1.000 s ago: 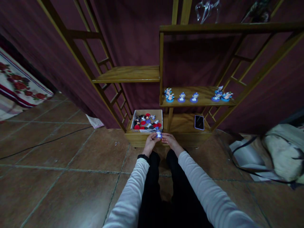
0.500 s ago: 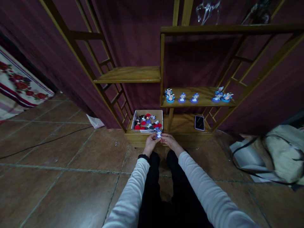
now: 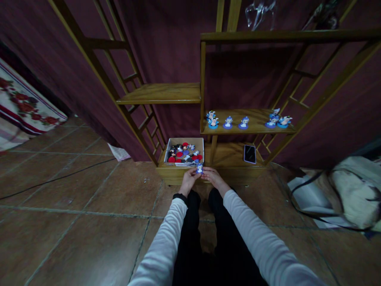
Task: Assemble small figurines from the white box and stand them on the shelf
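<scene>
Wooden shelving (image 3: pixel 166 93) stands before maroon drapery (image 3: pixel 168 51) on brown tiles (image 3: pixel 89 246).

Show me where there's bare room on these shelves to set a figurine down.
Bare: the left shelf, bordered by the upright; the figurine shelf between its right-hand single figurine and the right-end cluster; the bottom board between the short post and phone. Crowded: the box and the figurine shelf's ends.

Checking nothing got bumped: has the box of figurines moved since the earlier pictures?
No. Against the wooden upright to its right, the box sits in the same place on the lowest shelf.
</scene>
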